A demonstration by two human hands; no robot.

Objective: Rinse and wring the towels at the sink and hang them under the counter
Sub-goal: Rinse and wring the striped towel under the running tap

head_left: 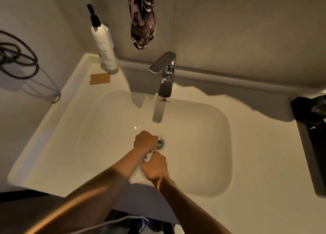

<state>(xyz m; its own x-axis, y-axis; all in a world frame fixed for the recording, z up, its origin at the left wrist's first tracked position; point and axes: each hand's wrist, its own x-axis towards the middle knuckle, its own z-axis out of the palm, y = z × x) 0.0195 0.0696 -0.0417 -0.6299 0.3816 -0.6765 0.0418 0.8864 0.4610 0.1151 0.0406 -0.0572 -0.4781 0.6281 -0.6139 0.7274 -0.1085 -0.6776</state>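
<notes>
Both my hands are low in the white sink basin, close to the chrome drain. My left hand and my right hand are both clenched on a small white towel, twisted between them; only a short bit of it shows between the fists. The chrome tap stands at the back of the basin, and no water stream is visible from its spout.
A white pump bottle stands at the back left of the counter, with a tan card lying beside it. A patterned brown cloth hangs on the wall above the tap. A dark cable coils at the left; a black tray sits right.
</notes>
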